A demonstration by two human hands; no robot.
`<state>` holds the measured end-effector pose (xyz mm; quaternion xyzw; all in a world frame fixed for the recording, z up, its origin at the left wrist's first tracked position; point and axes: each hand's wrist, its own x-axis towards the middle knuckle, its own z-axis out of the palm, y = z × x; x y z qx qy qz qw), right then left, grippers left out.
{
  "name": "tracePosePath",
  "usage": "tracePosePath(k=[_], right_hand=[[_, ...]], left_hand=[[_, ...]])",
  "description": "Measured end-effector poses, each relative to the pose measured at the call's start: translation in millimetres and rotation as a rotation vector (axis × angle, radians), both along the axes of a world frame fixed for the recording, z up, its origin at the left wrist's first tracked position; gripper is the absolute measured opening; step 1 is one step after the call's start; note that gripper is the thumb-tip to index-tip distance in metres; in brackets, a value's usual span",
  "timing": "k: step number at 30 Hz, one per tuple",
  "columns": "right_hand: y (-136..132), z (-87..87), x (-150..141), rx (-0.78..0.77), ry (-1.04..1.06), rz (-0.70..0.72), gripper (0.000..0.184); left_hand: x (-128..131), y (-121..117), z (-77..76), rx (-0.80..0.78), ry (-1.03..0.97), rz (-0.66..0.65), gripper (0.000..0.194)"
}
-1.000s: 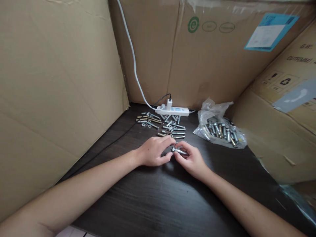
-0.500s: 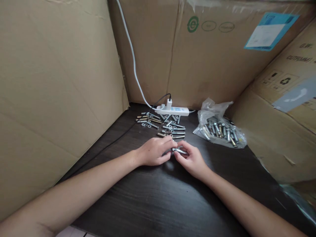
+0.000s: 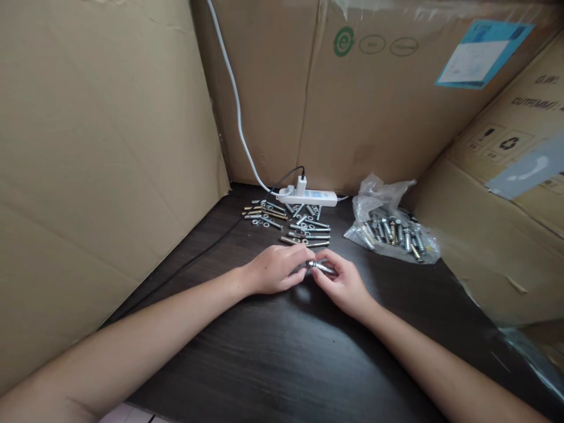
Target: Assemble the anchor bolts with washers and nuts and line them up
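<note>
Between my two hands, just above the dark table, is a silver expansion bolt [image 3: 324, 268] with a nut at its left end. My left hand [image 3: 282, 269] has its thumb and fingers closed at the nut end. The sleeve end lies in the closed fingers of my right hand [image 3: 341, 281]. Part of the bolt is hidden by the fingers. Just beyond my hands lie loose bolts [image 3: 315, 237], sleeves, nuts and washers, some silver and some brass-coloured.
A white power strip [image 3: 326, 198] with a plugged-in adapter [image 3: 301, 186] stands behind the hardware. At the right is a clear plastic bag [image 3: 370, 197] of several bolts. Cardboard boxes [image 3: 370, 117] wall the table [image 3: 273, 352] on three sides. A black cable [image 3: 194, 258] runs along the left.
Both hands keep nearly the same place. The nut end of the bolt has turned slightly between the fingers.
</note>
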<state>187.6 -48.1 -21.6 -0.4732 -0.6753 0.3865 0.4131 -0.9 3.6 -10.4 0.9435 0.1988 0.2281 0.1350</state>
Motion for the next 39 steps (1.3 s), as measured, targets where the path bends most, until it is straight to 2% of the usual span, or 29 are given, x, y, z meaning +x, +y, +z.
tracePosePath(k=[16, 20, 24, 30, 39], right_hand=[[-0.7, -1.0, 0.5, 0.008, -0.040, 0.011, 0.012], [-1.6, -0.8, 0.8, 0.023, -0.054, 0.014, 0.010], [-1.2, -2.1, 1.2, 0.034, -0.059, 0.005, 0.011], [-0.7, -1.4, 0.4, 0.029, -0.043, 0.010, 0.012], [-0.5, -1.5, 0.4, 0.007, -0.038, 0.006, 0.014]], left_hand=[[1.5, -1.2, 4.7, -0.056, 0.022, 0.073, 0.011], [0.7, 0.3, 4.9, -0.041, 0.018, 0.047, 0.022], [-0.9, -0.9, 5.5, -0.029, -0.061, 0.083, 0.019], [-0.7, -5.5, 8.5, -0.026, -0.065, 0.002, 0.017], [0.4, -4.2, 8.3, -0.053, -0.002, 0.018, 0.018]])
